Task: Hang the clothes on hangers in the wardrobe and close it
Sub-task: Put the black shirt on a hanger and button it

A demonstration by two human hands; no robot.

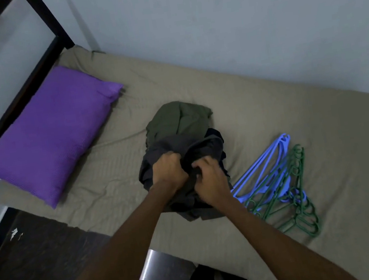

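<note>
A purple pillow (49, 136) lies on the bed's tan sheet (244, 97) – at the end by the dark bed frame (16, 97). A pale wall (207, 11) runs along the bed's far side. The floor (40, 257) beside the bed is dark – with a small white scrap (14, 233) on it.

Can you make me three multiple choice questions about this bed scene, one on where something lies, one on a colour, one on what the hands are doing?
1. Where do the hangers lie?
A. on the pillow
B. on the bed right of the clothes pile
C. on the floor

2. What colour is the pillow?
A. purple
B. green
C. white

3. What are the hands doing?
A. resting flat
B. holding hangers
C. gripping the dark grey garment

Answers: 1 B, they rest on the sheet. 2 A, plainly purple. 3 C, the left hand and right hand both clutch fabric.
</note>
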